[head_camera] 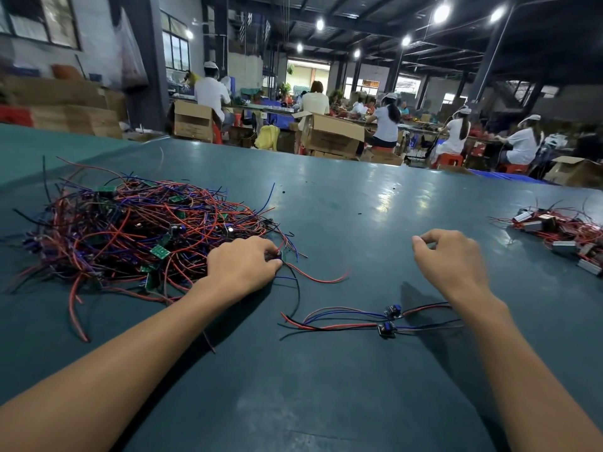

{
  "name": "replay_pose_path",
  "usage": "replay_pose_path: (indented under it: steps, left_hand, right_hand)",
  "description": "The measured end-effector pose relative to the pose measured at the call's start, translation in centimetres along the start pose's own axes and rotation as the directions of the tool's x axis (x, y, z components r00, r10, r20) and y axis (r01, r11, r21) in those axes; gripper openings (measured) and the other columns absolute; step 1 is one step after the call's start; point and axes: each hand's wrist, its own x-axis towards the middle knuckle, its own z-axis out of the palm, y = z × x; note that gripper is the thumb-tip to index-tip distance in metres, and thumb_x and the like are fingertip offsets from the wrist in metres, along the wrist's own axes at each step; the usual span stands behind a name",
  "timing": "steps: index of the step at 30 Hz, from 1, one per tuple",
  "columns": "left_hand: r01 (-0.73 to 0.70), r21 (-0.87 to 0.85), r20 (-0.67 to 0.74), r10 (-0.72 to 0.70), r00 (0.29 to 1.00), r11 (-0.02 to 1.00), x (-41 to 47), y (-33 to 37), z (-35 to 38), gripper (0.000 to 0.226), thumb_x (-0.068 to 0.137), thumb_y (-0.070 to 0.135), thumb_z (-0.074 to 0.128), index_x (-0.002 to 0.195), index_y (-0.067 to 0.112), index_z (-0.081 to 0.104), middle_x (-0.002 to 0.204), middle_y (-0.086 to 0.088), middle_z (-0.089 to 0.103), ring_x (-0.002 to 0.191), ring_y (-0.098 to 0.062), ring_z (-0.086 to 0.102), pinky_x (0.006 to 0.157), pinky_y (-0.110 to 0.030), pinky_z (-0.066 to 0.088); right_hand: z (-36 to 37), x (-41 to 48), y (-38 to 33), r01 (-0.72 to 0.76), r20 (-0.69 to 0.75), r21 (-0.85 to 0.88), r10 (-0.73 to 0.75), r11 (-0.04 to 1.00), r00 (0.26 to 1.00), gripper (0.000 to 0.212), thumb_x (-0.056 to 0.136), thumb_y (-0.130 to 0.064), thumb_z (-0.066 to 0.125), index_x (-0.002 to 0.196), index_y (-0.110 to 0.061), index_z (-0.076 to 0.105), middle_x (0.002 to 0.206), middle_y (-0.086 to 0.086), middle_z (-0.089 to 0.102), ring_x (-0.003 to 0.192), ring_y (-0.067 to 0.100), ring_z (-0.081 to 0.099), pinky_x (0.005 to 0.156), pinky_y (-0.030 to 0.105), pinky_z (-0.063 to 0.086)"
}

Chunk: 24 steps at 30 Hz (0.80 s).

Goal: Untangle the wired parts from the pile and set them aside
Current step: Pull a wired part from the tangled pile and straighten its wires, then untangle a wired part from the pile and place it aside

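The left hand (243,265) pinches a small dark wired part (277,256) at the right edge of the tangled pile of red, blue and black wires and green circuit boards (137,230) on the dark green table (359,197), and it probably needs a gentle pull toward the two separated blue-bodied wired parts (390,319), while the right hand (453,256) hovers curled, its hold unclear.

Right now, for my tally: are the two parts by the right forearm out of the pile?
Out: both wired parts lie apart from the pile.

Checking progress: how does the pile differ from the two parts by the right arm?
The pile is a tangle of many parts; the two parts lie apart, wires side by side. The left hand grips at the pile's edge; no hand holds the two parts. Both carry red, blue and black wires.
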Motion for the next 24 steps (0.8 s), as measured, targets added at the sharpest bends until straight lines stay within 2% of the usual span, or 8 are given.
replay_pose_path:
  steps: [3, 6, 10, 13, 16, 19, 22, 24]
  left_hand:
    - [-0.106, -0.104, -0.111, 0.094, 0.989, 0.989, -0.8, -0.1, 0.1, 0.034, 0.090, 0.057, 0.058, 0.118, 0.041, 0.066, 0.110, 0.002, 0.065, 0.110, -0.025, 0.061, 0.084, -0.036, 0.050]
    - [-0.267, -0.209, -0.311, 0.195, 0.930, 0.941, -1.2, -0.3, -0.3, 0.030, 0.090, 0.047, 0.065, 0.109, 0.025, 0.069, 0.095, -0.002, 0.056, 0.098, -0.025, 0.054, 0.086, -0.042, 0.049]
    - [-0.454, -0.129, -0.565, 0.311, 0.764, 0.881, -2.0, 0.0, -1.4, 0.031, 0.089, 0.038, 0.066, 0.105, 0.012, 0.068, 0.097, -0.006, 0.057, 0.095, -0.027, 0.050, 0.084, -0.048, 0.044]
    - [-0.571, -0.026, -0.683, 0.403, 0.610, 0.821, -2.7, 0.7, -2.2, 0.028, 0.090, 0.030, 0.066, 0.104, 0.006, 0.067, 0.099, -0.010, 0.062, 0.093, -0.030, 0.055, 0.081, -0.048, 0.046]
    - [-0.677, 0.010, -0.722, 0.473, 0.505, 0.736, -3.4, 1.4, -2.5, 0.026, 0.093, 0.024, 0.067, 0.108, 0.002, 0.067, 0.100, -0.009, 0.067, 0.091, -0.029, 0.063, 0.082, -0.047, 0.050]
    - [-0.742, 0.006, -0.744, 0.499, 0.445, 0.671, -4.0, 2.0, -2.5, 0.027, 0.094, 0.018, 0.069, 0.115, 0.001, 0.067, 0.103, -0.007, 0.071, 0.094, -0.023, 0.067, 0.083, -0.045, 0.054]
    - [-0.766, -0.089, -0.756, 0.457, 0.468, 0.637, -4.5, 2.3, -2.4, 0.031, 0.095, 0.013, 0.070, 0.123, 0.001, 0.065, 0.109, -0.006, 0.071, 0.099, -0.021, 0.069, 0.089, -0.043, 0.055]
    - [-0.760, -0.143, -0.748, 0.434, 0.502, 0.634, -4.5, 2.3, -2.4, 0.036, 0.096, 0.015, 0.069, 0.129, 0.003, 0.062, 0.110, -0.003, 0.071, 0.100, -0.018, 0.069, 0.090, -0.041, 0.055]
  right_hand:
    - [0.4, -0.1, 0.1, 0.044, -0.010, 0.006, -0.044, 0.999, 0.999, 0.026, 0.094, -0.036, 0.057, 0.099, -0.019, 0.077, 0.094, 0.011, 0.075, 0.092, 0.038, 0.065, 0.083, 0.042, 0.054]
    - [0.8, -0.4, -0.3, 0.150, -0.067, 0.101, -0.143, 0.984, 0.987, 0.022, 0.094, -0.033, 0.060, 0.097, -0.020, 0.077, 0.075, -0.004, 0.069, 0.078, 0.027, 0.064, 0.071, 0.034, 0.048]
    - [1.5, -2.5, -3.1, 0.407, -0.151, 0.327, -0.378, 0.853, 0.913, 0.010, 0.093, -0.030, 0.070, 0.097, -0.022, 0.076, 0.084, -0.009, 0.070, 0.070, 0.010, 0.062, 0.067, 0.023, 0.049]
    - [2.0, -4.5, -5.7, 0.493, -0.125, 0.491, -0.502, 0.719, 0.856, 0.022, 0.094, -0.035, 0.068, 0.109, -0.021, 0.075, 0.097, -0.009, 0.069, 0.077, 0.011, 0.065, 0.066, 0.020, 0.049]
    - [2.1, -6.2, -7.8, 0.459, -0.092, 0.631, -0.527, 0.626, 0.845, 0.028, 0.092, -0.036, 0.068, 0.115, -0.021, 0.073, 0.102, -0.008, 0.072, 0.088, 0.011, 0.069, 0.070, 0.025, 0.051]
    - [2.3, -7.1, -8.8, 0.413, -0.084, 0.739, -0.536, 0.532, 0.840, 0.017, 0.093, -0.026, 0.070, 0.109, -0.023, 0.074, 0.095, -0.008, 0.074, 0.082, 0.009, 0.068, 0.069, 0.030, 0.052]
    - [2.4, -7.2, -9.1, 0.245, -0.023, 0.877, -0.473, 0.413, 0.881, 0.013, 0.093, -0.016, 0.070, 0.104, -0.017, 0.077, 0.087, -0.002, 0.075, 0.073, 0.005, 0.064, 0.069, 0.023, 0.051]
    - [2.1, -7.1, -9.3, 0.064, 0.064, 0.955, -0.412, 0.289, 0.909, 0.015, 0.092, -0.015, 0.069, 0.104, -0.010, 0.077, 0.090, 0.008, 0.076, 0.078, 0.013, 0.067, 0.071, 0.024, 0.053]
